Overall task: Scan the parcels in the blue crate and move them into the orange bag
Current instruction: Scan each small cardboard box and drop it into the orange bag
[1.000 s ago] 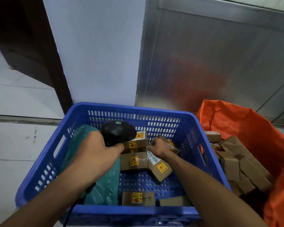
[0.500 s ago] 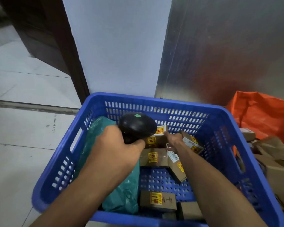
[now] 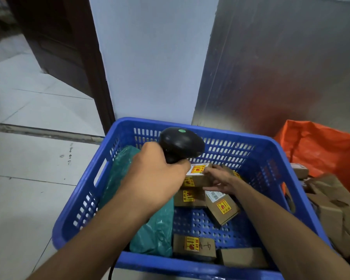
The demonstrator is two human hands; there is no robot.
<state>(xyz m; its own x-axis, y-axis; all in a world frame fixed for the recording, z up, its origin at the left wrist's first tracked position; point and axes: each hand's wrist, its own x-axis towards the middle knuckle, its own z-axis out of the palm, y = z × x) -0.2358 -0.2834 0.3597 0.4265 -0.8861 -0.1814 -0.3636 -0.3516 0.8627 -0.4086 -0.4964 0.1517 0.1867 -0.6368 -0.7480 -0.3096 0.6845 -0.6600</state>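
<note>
- Head view: left hand grips the scanner, its head aimed down over the top box at the far side of the crate.
- Right hand, the nearer one, rests spread fingers on that box's right end; no pinch is visible.
- Box's long axis runs left–right, directly under the scanner.
- Bag lies right of the crate.
</note>
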